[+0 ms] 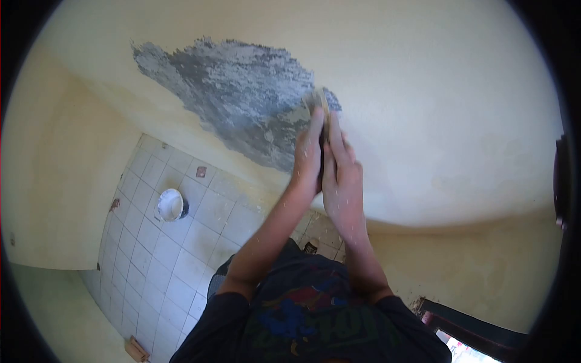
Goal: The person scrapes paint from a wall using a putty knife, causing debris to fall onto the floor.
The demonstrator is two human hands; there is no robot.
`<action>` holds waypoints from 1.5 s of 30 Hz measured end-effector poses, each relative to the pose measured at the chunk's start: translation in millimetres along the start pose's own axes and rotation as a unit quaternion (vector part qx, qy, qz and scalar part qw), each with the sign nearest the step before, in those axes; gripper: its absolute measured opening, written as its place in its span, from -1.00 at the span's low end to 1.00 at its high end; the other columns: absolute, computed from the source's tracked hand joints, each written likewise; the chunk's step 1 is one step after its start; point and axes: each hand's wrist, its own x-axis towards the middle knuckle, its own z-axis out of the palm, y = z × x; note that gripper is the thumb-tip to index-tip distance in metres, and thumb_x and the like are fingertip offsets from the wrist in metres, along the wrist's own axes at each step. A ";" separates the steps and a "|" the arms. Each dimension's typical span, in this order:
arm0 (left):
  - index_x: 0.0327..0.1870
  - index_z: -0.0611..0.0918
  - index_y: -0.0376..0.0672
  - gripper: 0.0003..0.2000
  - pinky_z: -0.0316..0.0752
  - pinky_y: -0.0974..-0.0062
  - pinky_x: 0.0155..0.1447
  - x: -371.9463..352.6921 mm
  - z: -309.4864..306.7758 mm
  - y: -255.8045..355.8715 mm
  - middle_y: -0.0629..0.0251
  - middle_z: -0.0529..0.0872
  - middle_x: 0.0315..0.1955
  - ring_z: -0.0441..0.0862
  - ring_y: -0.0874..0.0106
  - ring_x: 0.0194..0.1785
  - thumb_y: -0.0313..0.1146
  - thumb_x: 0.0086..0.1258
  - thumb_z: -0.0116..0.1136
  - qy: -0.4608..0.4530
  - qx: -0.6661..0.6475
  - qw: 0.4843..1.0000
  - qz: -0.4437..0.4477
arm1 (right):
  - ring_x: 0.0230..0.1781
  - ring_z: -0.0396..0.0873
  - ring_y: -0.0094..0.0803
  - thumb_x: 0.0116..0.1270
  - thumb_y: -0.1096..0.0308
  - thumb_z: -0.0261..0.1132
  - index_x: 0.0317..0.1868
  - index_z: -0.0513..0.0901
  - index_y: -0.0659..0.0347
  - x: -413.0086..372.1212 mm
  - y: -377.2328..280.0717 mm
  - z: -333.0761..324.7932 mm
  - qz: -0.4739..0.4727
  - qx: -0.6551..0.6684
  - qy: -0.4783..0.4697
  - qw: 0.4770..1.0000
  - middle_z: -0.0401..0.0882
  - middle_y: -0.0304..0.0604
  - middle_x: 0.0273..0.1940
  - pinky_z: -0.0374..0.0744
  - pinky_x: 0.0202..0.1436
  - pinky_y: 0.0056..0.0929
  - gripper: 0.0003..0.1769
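My left hand [307, 154] and my right hand [345, 178] are side by side against the wall, closed around a scraper [316, 100]. Its thin blade points up and meets the wall at the right edge of a rough grey patch [242, 97]. Fingers of both hands stretch along the tool, and its handle is mostly hidden between my palms. In the patch the pale yellow coating is gone and streaky grey shows. Small pale flecks dot my hands and forearms.
Pale yellow wall [442, 121] surrounds the patch. Below left, a bucket [171, 204] with white inside stands on a white tiled floor [163, 248]. A brown block-like object [137, 349] lies at lower left. A dark frame [478, 330] borders a bright opening at lower right.
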 end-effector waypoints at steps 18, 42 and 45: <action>-0.36 0.52 -0.27 -0.45 0.56 0.40 -0.45 0.0 12.1 10.9 0.19 0.57 -0.57 0.61 0.36 -0.55 0.18 0.45 -0.02 0.007 0.040 0.998 0.048 | -0.48 0.51 -0.30 0.53 0.46 -0.04 0.48 0.21 0.00 11.5 -6.0 1.0 0.055 0.041 0.003 0.998 0.56 0.21 -0.08 0.50 -0.32 -0.44 -0.46; -0.34 0.48 -0.24 -0.46 0.55 0.32 -0.38 -17.4 31.0 32.4 0.23 0.52 -0.57 0.57 0.35 -0.51 0.19 0.46 -0.07 -0.032 -0.049 0.998 0.011 | -0.34 0.60 0.11 0.49 0.49 -0.05 0.43 0.28 0.14 14.7 -41.7 -19.8 -0.019 -0.063 -0.025 0.998 0.58 0.33 -0.23 0.53 -0.24 -0.32 -0.49; -0.35 0.48 -0.24 -0.46 0.55 0.32 -0.37 -15.8 36.0 25.9 0.24 0.51 -0.58 0.57 0.35 -0.51 0.19 0.46 -0.06 -0.026 -0.046 0.999 -0.001 | -0.42 0.55 0.09 0.49 0.50 -0.04 0.42 0.29 0.17 19.8 -38.1 -18.0 -0.090 -0.115 0.036 0.989 0.56 0.35 -0.27 0.53 -0.27 -0.30 -0.50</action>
